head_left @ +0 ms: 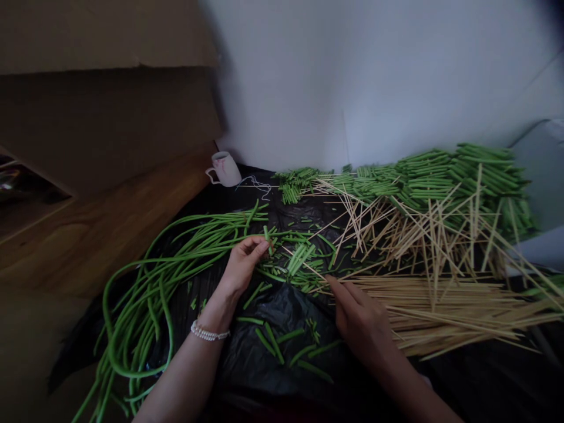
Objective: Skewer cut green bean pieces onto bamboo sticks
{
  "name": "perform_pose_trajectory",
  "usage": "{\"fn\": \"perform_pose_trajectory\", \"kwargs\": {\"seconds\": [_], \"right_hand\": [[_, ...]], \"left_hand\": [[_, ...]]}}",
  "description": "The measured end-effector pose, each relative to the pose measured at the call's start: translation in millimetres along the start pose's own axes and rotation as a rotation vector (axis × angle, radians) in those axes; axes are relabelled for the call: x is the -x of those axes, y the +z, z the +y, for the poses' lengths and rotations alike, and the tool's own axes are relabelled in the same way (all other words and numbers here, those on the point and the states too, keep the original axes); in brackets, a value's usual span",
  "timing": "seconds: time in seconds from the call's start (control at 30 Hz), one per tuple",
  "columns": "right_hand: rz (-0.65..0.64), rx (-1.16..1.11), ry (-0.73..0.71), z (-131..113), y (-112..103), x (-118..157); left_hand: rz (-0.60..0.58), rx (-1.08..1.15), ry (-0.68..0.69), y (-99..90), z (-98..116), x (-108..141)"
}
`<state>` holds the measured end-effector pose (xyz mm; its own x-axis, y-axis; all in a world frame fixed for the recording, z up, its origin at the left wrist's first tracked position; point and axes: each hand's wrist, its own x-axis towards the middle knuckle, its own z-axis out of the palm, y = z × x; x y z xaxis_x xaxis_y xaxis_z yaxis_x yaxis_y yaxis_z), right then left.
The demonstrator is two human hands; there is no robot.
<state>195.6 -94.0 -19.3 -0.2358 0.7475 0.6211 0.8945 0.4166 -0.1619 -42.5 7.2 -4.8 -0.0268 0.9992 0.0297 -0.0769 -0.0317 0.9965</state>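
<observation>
Pinching a short bean piece (266, 232) near the frame's centre, my left fingers (259, 249) sit close to the thin stick (316, 272) my right fingers (338, 289) grip. Its tip could skid off the rounded pod and prick me; at right, crisscrossed sticks (434, 235) could snag my hand, disturbing stacked beans (427, 173).

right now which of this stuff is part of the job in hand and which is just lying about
In use:
- left hand, pinching a bean piece
- right hand, holding a stick
- long beans
- stick pile
- bean bundles on sticks
- black plastic underneath

Apparently just lying about:
- mug
- string beside it
</observation>
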Motion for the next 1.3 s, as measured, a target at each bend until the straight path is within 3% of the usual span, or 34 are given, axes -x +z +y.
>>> {"fn": "perform_pose_trajectory", "kwargs": {"seconds": [0.07,0.17,0.37,1.3], "right_hand": [[-0.006,-0.008,-0.007,-1.7,-0.7,-0.5],[-0.009,-0.019,-0.013,-3.1,-1.2,-0.3],[-0.023,-0.031,-0.009,-3.0,-0.1,1.8],[-0.061,-0.021,0.001,-3.9,2.3,5.1]], "left_hand": [[-0.094,0.203,-0.140,2.4,-0.2,1.8],[-0.173,0.314,-0.252,6.6,-0.2,5.1],[-0.160,0.381,-0.334,8.8,1.9,7.3],[-0.111,0.356,-0.374,9.9,2.5,7.4]]}}
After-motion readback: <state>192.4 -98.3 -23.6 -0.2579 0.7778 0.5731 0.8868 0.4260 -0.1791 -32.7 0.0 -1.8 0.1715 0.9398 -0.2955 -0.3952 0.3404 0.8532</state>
